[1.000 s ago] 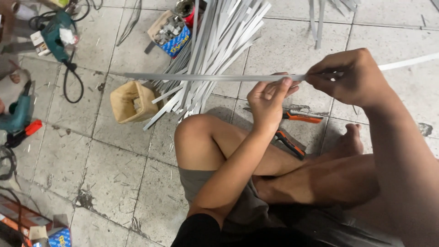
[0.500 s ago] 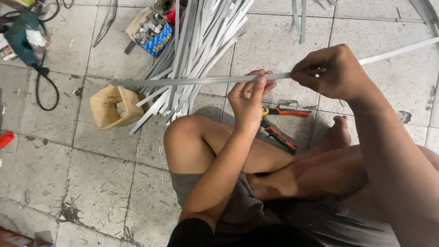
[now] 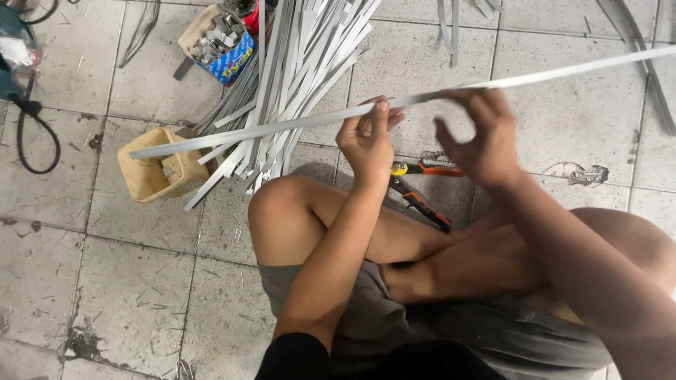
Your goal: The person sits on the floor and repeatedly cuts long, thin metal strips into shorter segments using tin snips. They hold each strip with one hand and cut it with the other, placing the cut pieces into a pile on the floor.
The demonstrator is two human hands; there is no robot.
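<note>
A floor (image 3: 127, 295) of pale, speckled square tiles with dark grout lines is seen from above, and a person is seated on it with bare knees folded, in grey shorts. At the far side, a large heap of flat grey metal strips (image 3: 296, 63) is fanned out across the tiles, long, thin and dull in sheen. One long metal strip (image 3: 282, 130) is held level above the floor, running from the left, over a tan box, up to the far right edge. The left hand (image 3: 366, 137) is closed around that strip at its middle, fingers curled over the top edge and thumb beneath. The right hand (image 3: 482, 137) is seen just right of it, fingers spread and slightly blurred, touching the strip from below without a firm clamp being visible. Left of the knee, an open tan cardboard box (image 3: 151, 169) is set on the tiles, with a few small pale pieces inside. At the far left of the heap, a blue-sided carton (image 3: 218, 42) is filled with small grey metal clips. Orange-handled pliers (image 3: 422, 186) are laid on the floor under the hands. A black cable (image 3: 32, 134) is looped at the left edge.
</note>
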